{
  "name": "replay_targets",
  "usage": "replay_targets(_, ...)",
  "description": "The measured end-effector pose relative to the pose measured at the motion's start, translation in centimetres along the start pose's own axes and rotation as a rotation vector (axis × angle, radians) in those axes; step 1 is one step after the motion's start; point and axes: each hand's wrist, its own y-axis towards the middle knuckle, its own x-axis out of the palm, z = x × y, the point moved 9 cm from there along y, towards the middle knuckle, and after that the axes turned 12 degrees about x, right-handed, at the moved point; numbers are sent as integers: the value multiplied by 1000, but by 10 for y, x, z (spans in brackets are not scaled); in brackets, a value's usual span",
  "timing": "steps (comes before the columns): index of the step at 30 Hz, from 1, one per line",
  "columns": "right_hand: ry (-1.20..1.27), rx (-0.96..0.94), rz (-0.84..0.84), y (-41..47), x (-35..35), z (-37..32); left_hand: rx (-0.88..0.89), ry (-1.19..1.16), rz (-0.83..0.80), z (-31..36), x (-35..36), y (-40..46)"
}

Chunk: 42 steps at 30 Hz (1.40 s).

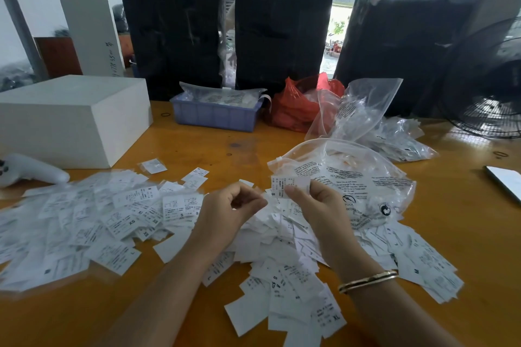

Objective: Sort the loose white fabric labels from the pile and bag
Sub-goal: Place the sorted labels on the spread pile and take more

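One view only — head-worn wide-angle, looked forward and down from above the near edge of the wooden table [197, 146]. Sat close over the pile of labels [118, 220], both forearms entering from the bottom edge. Faced across the table toward black bundles [169, 36] at the far side — edges bowed by lens distortion.

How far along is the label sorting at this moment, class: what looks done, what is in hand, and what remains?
Looks done: labels spread flat on the left, several showing XS, may be a sorted group. In hand: the right hand pinches a label marked S; the left hand is curled and seems to hold nothing. Left: the heap under the hands and the clear bag, still holding labels. Most remains.
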Motion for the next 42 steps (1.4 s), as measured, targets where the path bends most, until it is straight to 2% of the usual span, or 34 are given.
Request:
replay_targets(11, -114, -8, 25, -2, -1, -4, -3, -11, 3, 0, -1, 0)
replay_targets(16, -184, -45, -14, -3, 4, -4, -12, 5, 12, -3, -2, 1)
replay_targets(20, -102, -55, 11, -1, -3, -7, -36, 1, 4, -5, -1, 0)
replay_targets(23, -4, -52, -29, 0, -7, -8, -51, -1, 4, -6, -2, -1)
replay_targets(27, -48, -31, -51, -1, -1, -4, -47, -4, 8, -6, -2, -1)
replay_targets(36, -85, -61, 39, -4, -6, -9, -32, -28, 4, -2, -1, 0)
replay_targets(42, -120, -44, 6, -3, -1, -5, -20, -23, 10, -2, -2, 0)
